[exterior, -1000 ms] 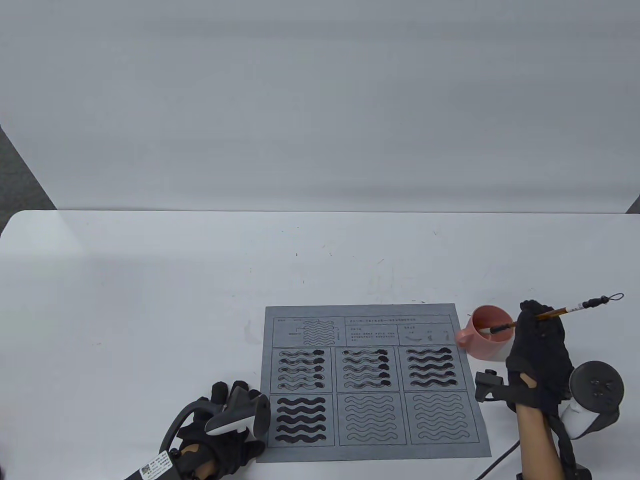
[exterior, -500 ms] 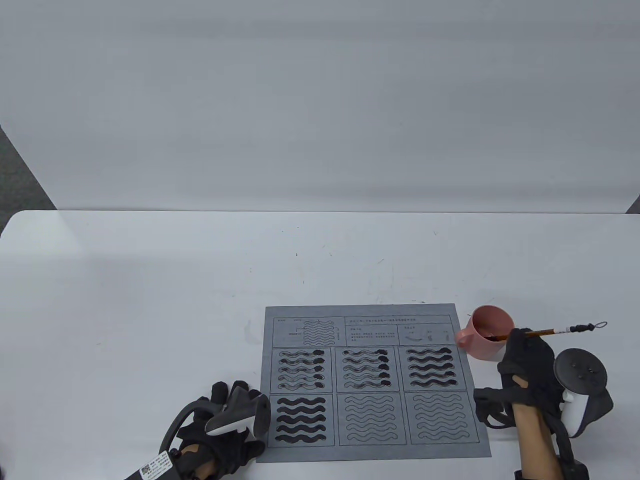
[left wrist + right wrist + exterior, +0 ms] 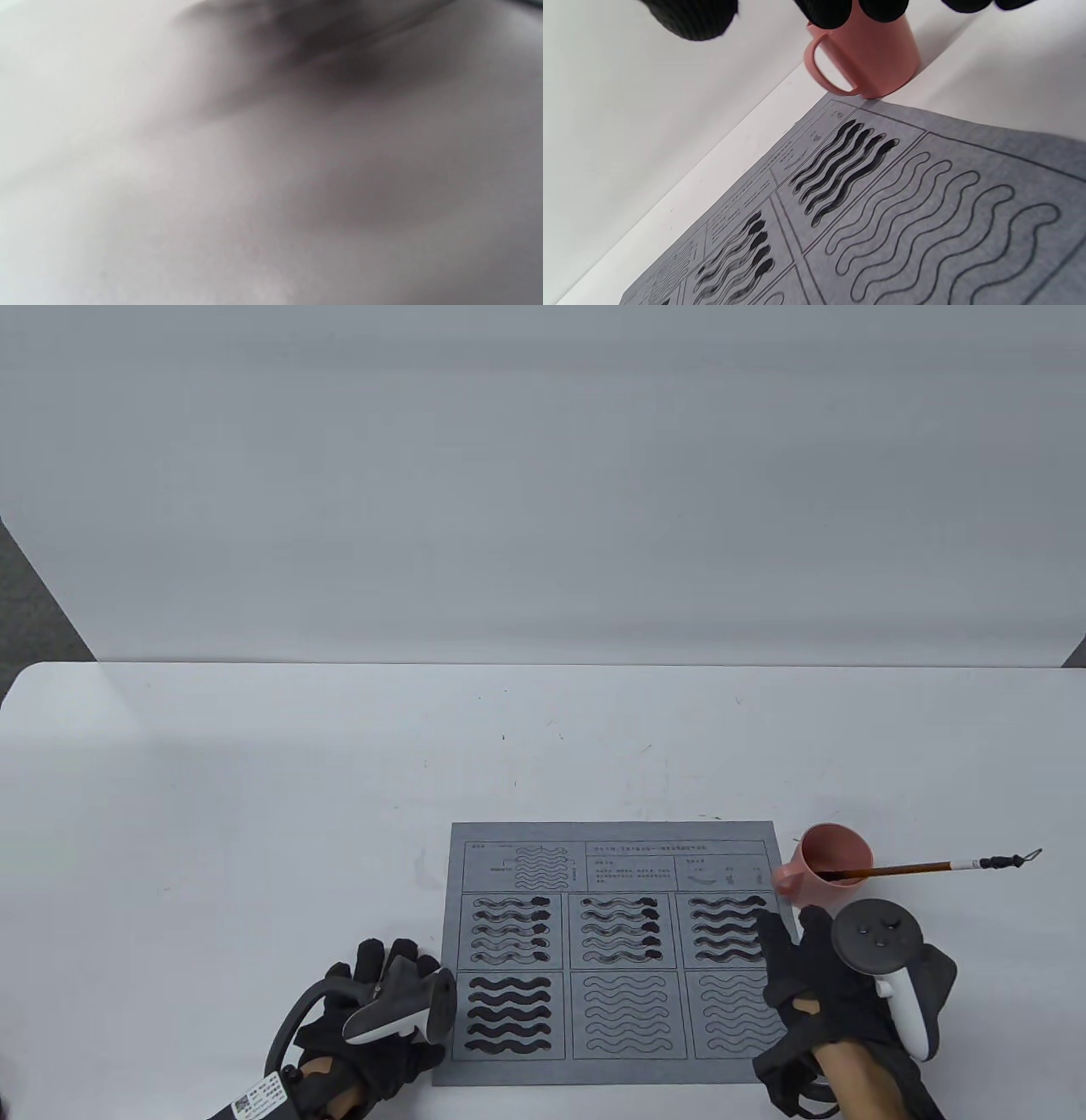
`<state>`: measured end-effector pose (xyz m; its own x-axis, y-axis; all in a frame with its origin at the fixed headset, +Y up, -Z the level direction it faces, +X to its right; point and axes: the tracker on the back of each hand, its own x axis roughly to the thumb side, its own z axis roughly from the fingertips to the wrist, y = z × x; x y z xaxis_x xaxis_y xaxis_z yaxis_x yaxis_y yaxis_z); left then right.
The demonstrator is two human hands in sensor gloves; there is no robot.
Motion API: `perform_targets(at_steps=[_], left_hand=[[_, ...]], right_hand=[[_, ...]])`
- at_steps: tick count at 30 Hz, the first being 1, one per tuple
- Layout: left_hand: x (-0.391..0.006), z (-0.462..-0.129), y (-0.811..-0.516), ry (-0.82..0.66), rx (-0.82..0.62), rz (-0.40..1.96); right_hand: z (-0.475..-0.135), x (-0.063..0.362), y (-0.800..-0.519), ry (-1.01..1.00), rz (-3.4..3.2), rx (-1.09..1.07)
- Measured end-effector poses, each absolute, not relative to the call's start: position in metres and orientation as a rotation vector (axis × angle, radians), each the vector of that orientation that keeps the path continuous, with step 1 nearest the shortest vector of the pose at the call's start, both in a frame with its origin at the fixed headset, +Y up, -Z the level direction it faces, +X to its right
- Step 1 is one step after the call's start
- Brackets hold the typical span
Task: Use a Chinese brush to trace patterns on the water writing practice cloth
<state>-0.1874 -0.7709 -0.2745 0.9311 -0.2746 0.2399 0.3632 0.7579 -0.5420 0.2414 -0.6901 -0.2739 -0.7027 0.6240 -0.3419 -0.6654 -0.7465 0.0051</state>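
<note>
While the brush [image 3: 920,867] rests across the pink cup [image 3: 827,882], both hands, left hand [image 3: 373,1027] and right hand [image 3: 827,984], lie released on the cloth [image 3: 624,848]; 2 panels remain untraced, so regrasping the brush likely comes next.

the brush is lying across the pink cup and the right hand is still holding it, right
Not quite. The brush does lie across the cup, but the right hand has let go; the table view shows it resting on the cloth, apart from the brush.
</note>
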Motion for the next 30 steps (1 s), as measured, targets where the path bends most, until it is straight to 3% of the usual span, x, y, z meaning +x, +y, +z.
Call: perform_targets(at_steps=[10, 14, 18, 23, 30], left_hand=[[-0.172, -0.253, -0.722, -0.184, -0.220, -0.279], [-0.164, -0.243, -0.713, -0.210, -0.086, -0.244], [-0.163, -0.242, -0.715, -0.208, -0.069, -0.244], [-0.165, -0.244, -0.717, -0.198, -0.082, -0.229], [-0.162, -0.242, -0.719, -0.201, -0.100, -0.258]], right_hand=[[-0.251, 0.181, -0.677, -0.103, 2.707, -0.084], [-0.244, 0.159, -0.684, -0.134, 2.773, 0.050], [-0.242, 0.139, -0.696, -0.067, 2.918, 0.171], [-0.239, 0.133, -0.695, -0.163, 2.919, 0.263], [-0.240, 0.135, -0.700, -0.184, 2.887, 0.204]])
